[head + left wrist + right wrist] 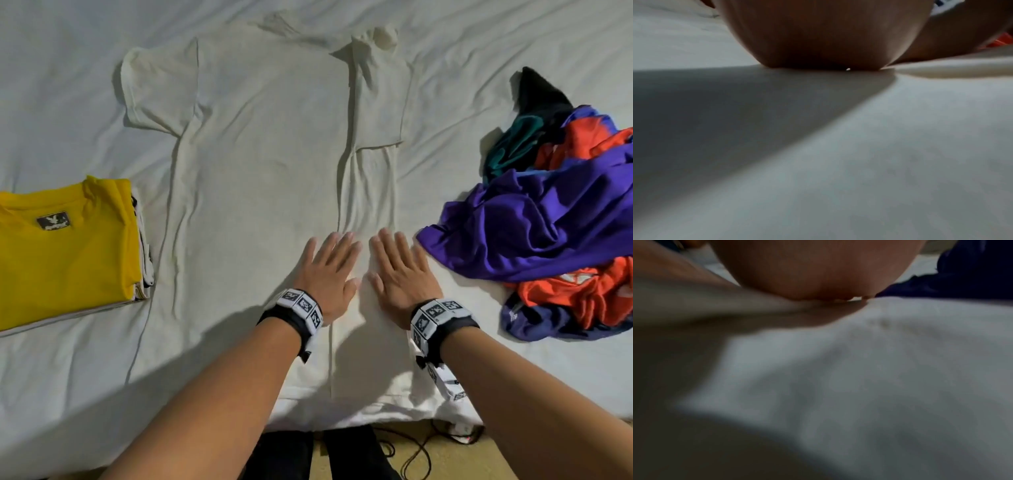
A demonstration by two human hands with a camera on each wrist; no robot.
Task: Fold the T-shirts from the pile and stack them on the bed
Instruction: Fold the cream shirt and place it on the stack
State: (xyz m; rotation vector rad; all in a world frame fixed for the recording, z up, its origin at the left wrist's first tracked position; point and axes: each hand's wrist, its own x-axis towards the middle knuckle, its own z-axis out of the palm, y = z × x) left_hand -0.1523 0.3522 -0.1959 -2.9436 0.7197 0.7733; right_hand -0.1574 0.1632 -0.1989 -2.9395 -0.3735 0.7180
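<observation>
Your left hand (327, 274) and right hand (400, 274) lie flat, fingers straight, gripping nothing, pressing the white T-shirt (267, 154) so its folded right side stays creased.

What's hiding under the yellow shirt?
The folded yellow shirt tops a stack on the bed. Edges of more folded clothes, white and one dark, peek out along its right side. How many there are stays covered.

Bare forearms, black wristbands (445, 329) bearing white blocks with black square-coded markers.
</observation>
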